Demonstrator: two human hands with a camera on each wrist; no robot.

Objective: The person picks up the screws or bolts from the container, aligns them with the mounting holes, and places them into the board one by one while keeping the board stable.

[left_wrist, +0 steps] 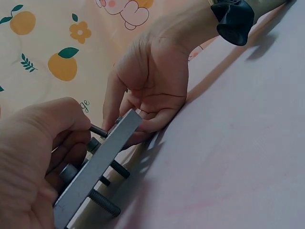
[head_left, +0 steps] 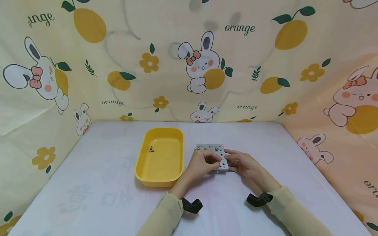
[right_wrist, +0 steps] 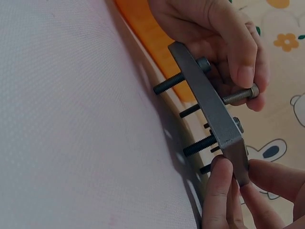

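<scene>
A grey metal plate [head_left: 224, 167] with several holes is held up off the table, tilted in both wrist views. Several screws pass through it, and their dark threaded ends [right_wrist: 169, 83] stick out below. My left hand [head_left: 203, 162] pinches a socket-head screw [right_wrist: 238, 97] between thumb and fingers, its threaded end at the plate's upper face. Much of that screw stands above the plate. At the plate's right edge, my right hand [head_left: 243, 164] grips it, thumb and fingers on opposite faces [right_wrist: 224, 183]. The left hand covers part of the plate in the head view.
Left of the plate stands a yellow tray [head_left: 159, 182], close to my left forearm. A few small screws [head_left: 151, 149] lie inside it. Printed cloth walls [head_left: 165, 82] surround the white tabletop [head_left: 97, 170] at the back and both sides.
</scene>
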